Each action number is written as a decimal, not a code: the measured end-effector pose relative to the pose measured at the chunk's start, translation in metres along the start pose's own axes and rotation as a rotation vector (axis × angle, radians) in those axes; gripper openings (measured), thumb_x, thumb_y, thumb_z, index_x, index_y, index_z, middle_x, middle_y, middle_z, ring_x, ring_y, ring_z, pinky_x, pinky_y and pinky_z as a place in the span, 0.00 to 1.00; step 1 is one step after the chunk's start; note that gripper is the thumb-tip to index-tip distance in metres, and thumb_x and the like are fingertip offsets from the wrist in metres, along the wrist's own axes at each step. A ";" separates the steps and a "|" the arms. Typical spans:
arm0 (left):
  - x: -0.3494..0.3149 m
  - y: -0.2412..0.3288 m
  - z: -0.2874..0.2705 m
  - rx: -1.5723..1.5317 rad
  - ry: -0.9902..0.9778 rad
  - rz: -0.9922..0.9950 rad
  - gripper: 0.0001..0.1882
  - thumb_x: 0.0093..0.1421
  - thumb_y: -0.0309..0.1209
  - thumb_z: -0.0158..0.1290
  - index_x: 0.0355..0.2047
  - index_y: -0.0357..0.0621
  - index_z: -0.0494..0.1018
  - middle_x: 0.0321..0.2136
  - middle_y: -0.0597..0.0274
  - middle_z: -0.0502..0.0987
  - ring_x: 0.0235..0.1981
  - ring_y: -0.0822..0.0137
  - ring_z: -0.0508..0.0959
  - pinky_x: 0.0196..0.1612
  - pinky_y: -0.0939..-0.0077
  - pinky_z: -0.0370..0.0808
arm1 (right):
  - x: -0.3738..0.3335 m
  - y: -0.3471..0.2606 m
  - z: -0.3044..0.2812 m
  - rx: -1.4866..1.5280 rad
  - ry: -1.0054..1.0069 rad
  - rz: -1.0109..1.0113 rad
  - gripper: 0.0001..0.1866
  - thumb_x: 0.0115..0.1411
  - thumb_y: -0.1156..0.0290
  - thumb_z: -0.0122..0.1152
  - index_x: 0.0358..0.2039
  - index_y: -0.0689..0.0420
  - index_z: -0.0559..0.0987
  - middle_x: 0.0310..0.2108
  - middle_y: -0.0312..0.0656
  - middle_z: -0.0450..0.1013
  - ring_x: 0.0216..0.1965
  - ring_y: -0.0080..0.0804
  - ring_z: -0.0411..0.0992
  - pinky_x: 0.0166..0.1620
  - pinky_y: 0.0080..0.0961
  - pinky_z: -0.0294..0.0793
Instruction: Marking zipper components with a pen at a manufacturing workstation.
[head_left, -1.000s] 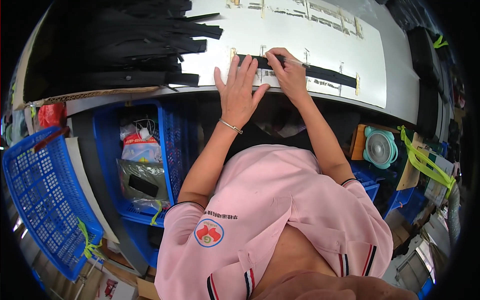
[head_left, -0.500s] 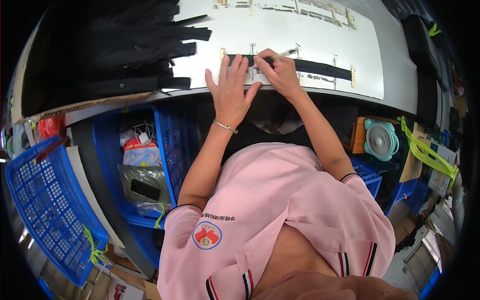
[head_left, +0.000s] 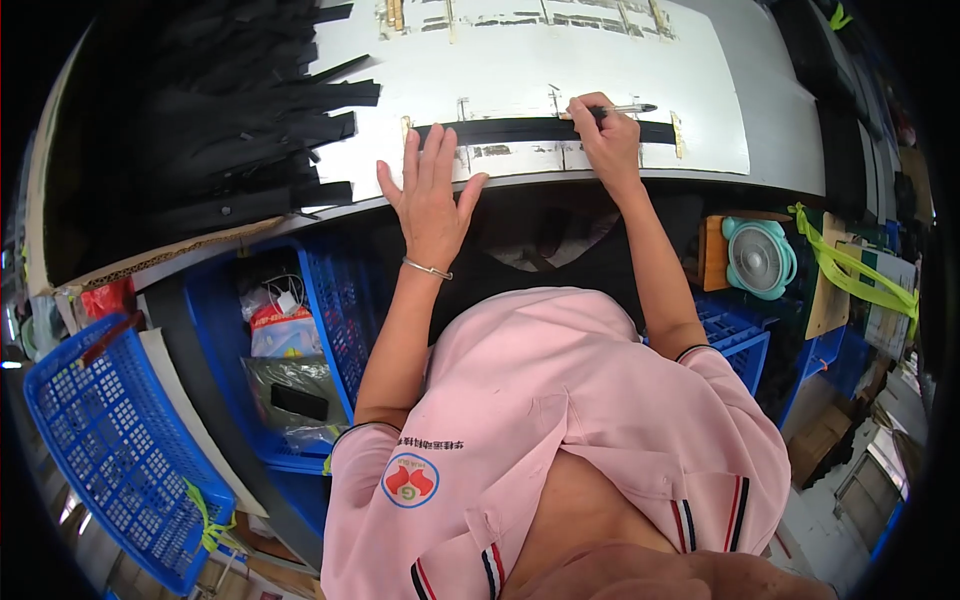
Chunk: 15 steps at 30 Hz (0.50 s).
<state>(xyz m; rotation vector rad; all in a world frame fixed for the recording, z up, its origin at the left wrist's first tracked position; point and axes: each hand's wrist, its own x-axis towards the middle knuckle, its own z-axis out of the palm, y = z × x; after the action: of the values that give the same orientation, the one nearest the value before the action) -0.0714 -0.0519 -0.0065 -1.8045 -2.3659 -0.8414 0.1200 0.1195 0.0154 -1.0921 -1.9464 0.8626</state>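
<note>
A long black fabric strip [head_left: 510,131] lies crosswise on a white board [head_left: 490,75], between two tan tape pieces near the board's front edge. My left hand [head_left: 432,195] rests flat on the strip's left end, fingers spread and holding nothing. Further right, my right hand [head_left: 610,145] is closed around a pen [head_left: 636,108] with a clear barrel. The pen's lower end is at the strip, close to one of the dark lines drawn on the board; its tip is partly hidden by my fingers.
Many black strips [head_left: 200,120] are heaped at the left, in a cardboard-edged container [head_left: 180,255]. Below the table are a blue basket [head_left: 335,330] with bags and a phone, another blue basket [head_left: 120,420] at far left, and a small teal fan [head_left: 760,258] at right.
My right hand has moved right along the strip with the pen, from one drawn line to another. My left hand stays on the strip's left end. The whole view has shifted slightly.
</note>
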 end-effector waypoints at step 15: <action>0.013 0.044 0.009 -0.232 0.082 0.080 0.30 0.59 0.40 0.64 0.60 0.45 0.72 0.63 0.58 0.71 0.67 0.55 0.65 0.71 0.42 0.44 | 0.001 0.003 0.005 -0.057 0.018 -0.113 0.08 0.65 0.68 0.62 0.32 0.59 0.80 0.18 0.40 0.74 0.18 0.31 0.73 0.26 0.26 0.70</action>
<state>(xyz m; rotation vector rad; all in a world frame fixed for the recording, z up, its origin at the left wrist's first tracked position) -0.0330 -0.0290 0.0076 -1.8889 -2.2090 -1.1969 0.1166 0.1206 0.0108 -1.0083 -2.0076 0.7387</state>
